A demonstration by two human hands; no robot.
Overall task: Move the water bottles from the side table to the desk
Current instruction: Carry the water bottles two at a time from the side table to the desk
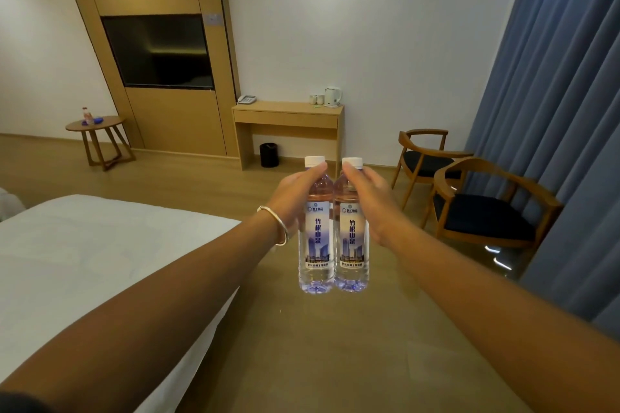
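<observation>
Gripping each full water bottle by its shoulder, the left hand and right hand carry the touching pair upright in mid-air — heavy, smooth, likely slippery — well short of the counter ahead.

Bottles: left bottle and right bottle upright, side by side, touching, held in the air above the floor.
Hands: left hand grips the left bottle, right hand the right one.
Bed: left of the arms.
Desk: ahead, against the far wall; phone at its left end, kettle and cups at its right.
Bin: under the desk.
Side table: far left, a bottle on it.
Chairs: right, before the curtain.
</observation>
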